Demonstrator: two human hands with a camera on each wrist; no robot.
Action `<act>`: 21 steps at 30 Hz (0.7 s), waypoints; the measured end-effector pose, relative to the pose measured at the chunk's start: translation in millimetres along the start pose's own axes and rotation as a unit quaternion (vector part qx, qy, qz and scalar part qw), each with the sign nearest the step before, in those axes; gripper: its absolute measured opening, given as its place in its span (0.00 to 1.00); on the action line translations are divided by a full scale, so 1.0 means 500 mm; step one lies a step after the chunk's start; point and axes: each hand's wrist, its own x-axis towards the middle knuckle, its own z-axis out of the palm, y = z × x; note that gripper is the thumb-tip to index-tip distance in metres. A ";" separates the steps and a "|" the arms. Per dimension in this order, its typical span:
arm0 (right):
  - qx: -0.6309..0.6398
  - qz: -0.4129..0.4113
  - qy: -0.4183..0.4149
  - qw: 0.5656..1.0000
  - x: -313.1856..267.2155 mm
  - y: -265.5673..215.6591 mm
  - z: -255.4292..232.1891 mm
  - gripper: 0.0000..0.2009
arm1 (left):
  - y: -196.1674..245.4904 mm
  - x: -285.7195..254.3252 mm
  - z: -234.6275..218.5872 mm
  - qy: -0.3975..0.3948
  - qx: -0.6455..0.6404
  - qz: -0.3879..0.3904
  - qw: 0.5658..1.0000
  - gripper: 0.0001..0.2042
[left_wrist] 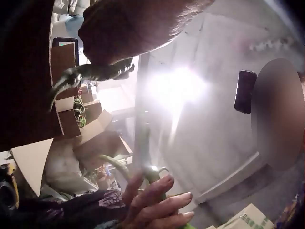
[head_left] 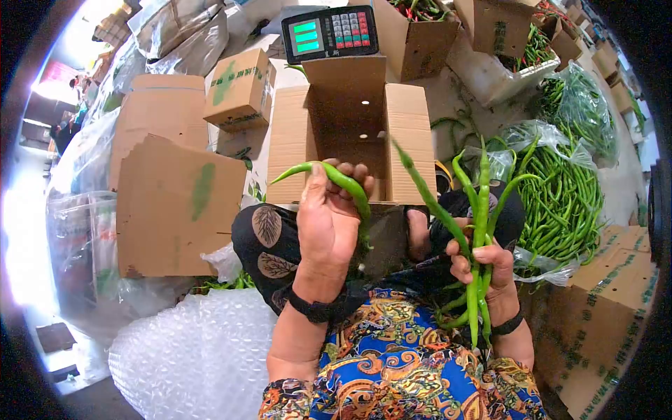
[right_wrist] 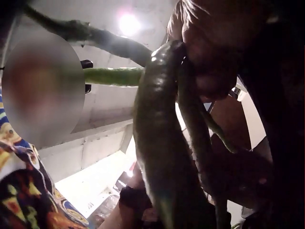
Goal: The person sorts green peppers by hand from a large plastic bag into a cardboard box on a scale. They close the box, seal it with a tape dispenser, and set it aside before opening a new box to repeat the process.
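Note:
My left hand [head_left: 327, 227], palm up, holds one curved green chili pepper [head_left: 294, 169] between thumb and curled fingers, in front of an open cardboard box [head_left: 290, 133]. In the left wrist view that pepper [left_wrist: 95, 72] sticks out past the hand [left_wrist: 128, 28]. My right hand [head_left: 490, 262] grips a bunch of several long green chili peppers [head_left: 482, 189], most pointing up and one leaning left. Seen from the right wrist, a large pepper [right_wrist: 162, 119] covers much of the hand's fingers.
On the right lies a heap of green chilies [head_left: 560, 203] in a plastic bag. A scale display [head_left: 329, 33] stands behind the box. To the left are a small taped carton [head_left: 238, 87], cardboard sheets [head_left: 171, 210] and bubble wrap [head_left: 196, 350]. Another carton [head_left: 602, 315] sits at the lower right.

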 end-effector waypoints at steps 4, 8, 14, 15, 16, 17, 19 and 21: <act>-0.011 -0.029 0.029 0.999 -0.001 0.002 0.014 0.29 | -0.025 -0.027 0.004 -0.048 0.119 -0.072 0.989 0.17; -0.070 0.004 0.041 0.997 0.003 0.010 0.011 0.29 | -0.078 -0.079 0.057 -0.099 0.315 -0.105 0.938 0.18; -0.099 0.062 0.012 0.993 -0.004 0.005 0.031 0.31 | -0.117 -0.068 0.067 -0.109 0.284 -0.203 0.931 0.13; -0.098 0.061 0.014 0.993 -0.004 0.007 0.024 0.31 | -0.120 -0.069 0.065 -0.110 0.285 -0.205 0.930 0.13; -0.081 0.040 0.003 0.996 -0.002 0.012 0.016 0.30 | -0.122 -0.070 0.061 -0.097 0.302 -0.174 0.932 0.11; -0.064 0.019 -0.007 0.998 -0.002 0.015 0.011 0.29 | -0.123 -0.070 0.056 -0.084 0.320 -0.143 0.933 0.10; -0.047 -0.018 0.044 0.998 -0.014 0.006 0.015 0.37 | -0.111 -0.062 0.053 -0.071 0.271 -0.094 0.955 0.10; -0.069 0.017 0.029 0.997 -0.027 -0.005 0.004 0.41 | -0.086 -0.044 0.020 -0.044 0.289 -0.076 0.953 0.11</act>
